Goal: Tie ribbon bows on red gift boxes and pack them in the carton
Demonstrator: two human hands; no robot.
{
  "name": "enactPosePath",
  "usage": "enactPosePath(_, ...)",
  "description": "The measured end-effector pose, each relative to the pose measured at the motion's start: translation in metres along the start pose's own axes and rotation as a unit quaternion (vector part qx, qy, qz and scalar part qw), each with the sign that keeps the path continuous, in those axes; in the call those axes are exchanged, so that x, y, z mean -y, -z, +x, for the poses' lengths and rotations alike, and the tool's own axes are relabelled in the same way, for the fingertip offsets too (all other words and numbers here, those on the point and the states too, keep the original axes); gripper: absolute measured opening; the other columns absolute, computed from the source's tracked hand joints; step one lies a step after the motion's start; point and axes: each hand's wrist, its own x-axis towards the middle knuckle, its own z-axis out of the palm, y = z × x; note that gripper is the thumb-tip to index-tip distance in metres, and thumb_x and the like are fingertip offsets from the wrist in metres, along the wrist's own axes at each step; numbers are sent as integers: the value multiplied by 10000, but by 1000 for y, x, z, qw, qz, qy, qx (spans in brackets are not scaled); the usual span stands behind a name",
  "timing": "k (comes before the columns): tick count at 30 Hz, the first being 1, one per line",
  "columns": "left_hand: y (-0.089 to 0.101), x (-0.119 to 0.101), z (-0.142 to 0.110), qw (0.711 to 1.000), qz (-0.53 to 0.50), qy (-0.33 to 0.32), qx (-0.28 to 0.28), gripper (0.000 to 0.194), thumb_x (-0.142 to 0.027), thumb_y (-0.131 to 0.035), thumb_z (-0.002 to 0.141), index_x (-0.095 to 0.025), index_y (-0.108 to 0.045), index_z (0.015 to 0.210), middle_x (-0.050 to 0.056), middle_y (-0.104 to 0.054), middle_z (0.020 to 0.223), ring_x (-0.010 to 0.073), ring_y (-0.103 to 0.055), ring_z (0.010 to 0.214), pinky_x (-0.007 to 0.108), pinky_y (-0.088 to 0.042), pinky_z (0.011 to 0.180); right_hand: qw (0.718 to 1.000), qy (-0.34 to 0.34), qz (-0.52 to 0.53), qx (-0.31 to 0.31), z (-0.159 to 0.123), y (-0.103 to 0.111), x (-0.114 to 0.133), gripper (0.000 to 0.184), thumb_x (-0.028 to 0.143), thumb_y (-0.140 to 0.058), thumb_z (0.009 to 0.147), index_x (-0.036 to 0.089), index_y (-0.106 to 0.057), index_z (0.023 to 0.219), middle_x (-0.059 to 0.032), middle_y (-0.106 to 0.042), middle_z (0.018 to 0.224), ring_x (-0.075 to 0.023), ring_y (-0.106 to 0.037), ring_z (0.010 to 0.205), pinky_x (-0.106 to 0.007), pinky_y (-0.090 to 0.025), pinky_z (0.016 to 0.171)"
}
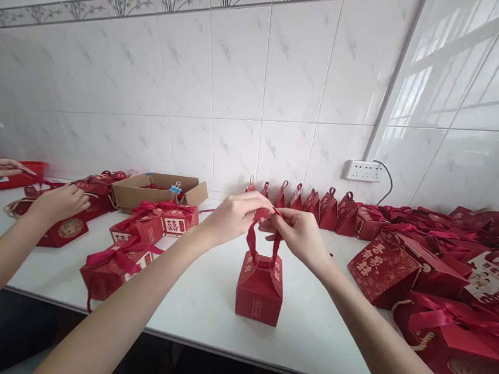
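Note:
A small red gift box with gold lettering stands upright on the white table in front of me. From its top a red ribbon runs up on both sides to my fingers. My left hand is closed on the ribbon above the box. Close beside it, my right hand pinches the ribbon between thumb and forefinger. Where the two ends meet, the fingers partly hide the ribbon.
Red gift boxes with bows stand on the left, before an open cardboard box. More boxes pile up on the right. Small bags line the wall below a socket strip. A co-worker's hands reach in at far left.

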Motion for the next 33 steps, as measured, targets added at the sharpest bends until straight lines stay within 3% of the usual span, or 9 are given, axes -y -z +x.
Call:
enactPosePath(4,-2,4,-4,995,-86,39,-31,231,-312,-501,882,-196,-700,892,85,-647,1105,181,-606,1012,307,-505,854,999,7,38,-5,-2,5,0,334,426,-676,772,196,-721,1010,-43,-722,925,-234,-673,925,-402,-560,862)
enactPosePath(7,-3,13,-20,976,-158,117,-94,327,-444,-514,865,-181,-703,913,103,-603,1210,215,-585,1074,321,-507,868,994,0,71,-80,-9,15,-3,358,475,-675,759,181,-737,954,-53,-726,945,-245,-674,937,-419,-550,889)
enactPosePath(11,1,35,-63,940,-148,289,-104,468,-572,-549,791,-135,-698,862,124,-699,928,217,-655,872,329,-511,834,984,-41,6,-174,-30,45,-18,301,436,-749,674,190,-752,848,-59,-736,890,-264,-693,874,-406,-588,797)
enactPosePath(15,16,57,-110,902,-62,427,-26,491,-580,-494,782,-120,-667,794,136,-697,806,250,-661,781,349,-512,732,972,-142,-112,-153,-60,93,-43,240,400,-731,666,198,-754,793,-78,-736,783,-281,-711,751,-372,-590,652)
enactPosePath(19,20,61,-129,842,158,485,176,341,-409,-467,793,-123,-653,806,166,-675,940,325,-634,897,420,-469,783,932,-180,-315,-11,-81,120,-60,220,386,-688,673,193,-741,765,-106,-729,752,-309,-697,745,-414,-557,672)
enactPosePath(22,7,50,-116,868,210,409,188,379,-305,-455,798,-126,-585,1105,157,-538,1266,319,-479,1202,427,-367,986,903,-106,-416,14,-79,102,-58,344,449,-594,761,185,-707,951,-133,-679,1077,-330,-625,1010,-440,-500,838)
enactPosePath(25,-13,42,-94,909,41,377,174,418,-425,-353,885,-182,-520,1181,88,-516,1292,239,-466,1211,353,-346,1016,935,-91,-338,62,-66,65,-53,402,490,-438,873,185,-642,1038,-112,-636,1148,-262,-598,1044,-371,-480,858)
enactPosePath(29,-33,47,-85,872,-156,409,221,516,-641,-410,819,-151,-560,879,73,-610,966,217,-564,942,345,-417,875,961,-149,-214,95,-54,31,-63,360,526,-454,867,193,-575,934,-50,-663,837,-174,-613,729,-281,-457,618)
enactPosePath(33,-44,58,-97,844,-257,420,213,544,-690,-518,729,-148,-501,764,34,-560,840,170,-542,848,320,-430,824,969,-202,-102,101,-55,24,-82,338,506,-624,758,187,-513,766,8,-600,666,-117,-533,565,-237,-375,516)
